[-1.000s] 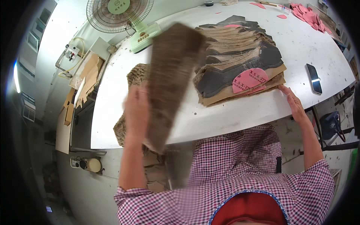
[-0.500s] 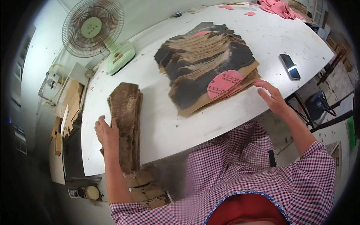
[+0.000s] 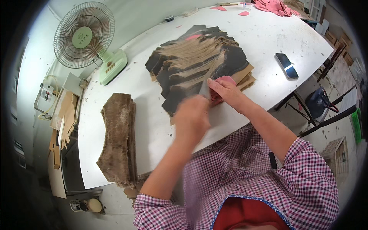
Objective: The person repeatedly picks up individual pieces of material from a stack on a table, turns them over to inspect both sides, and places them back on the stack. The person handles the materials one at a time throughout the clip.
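A layered pile of dark-backed fabric pieces with brown plush edges (image 3: 191, 65) lies mid-table. At its near right corner my right hand (image 3: 228, 93) is closed, thumb and fingers pinching a raised grey edge of a fabric piece (image 3: 205, 90). Pink pieces (image 3: 227, 79) show around that hand, partly covered by it. Close beside it, over the pile's near edge, is my left hand (image 3: 191, 119), smeared by motion; its fingers cannot be made out. To the left, a neat stack of brown plush pieces (image 3: 118, 138) rests fur side up, overhanging the table's front edge.
A green fan (image 3: 82, 37) stands at the far left of the white table (image 3: 153, 143). A phone (image 3: 286, 66) lies to the right. Pink fabric (image 3: 274, 7) is heaped at the back right. A dark bag (image 3: 317, 102) sits beside the table.
My left hand has left the plush stack and moved right to the pile. My right hand has moved left from the pile's right side onto its near corner, gripping a fabric edge.
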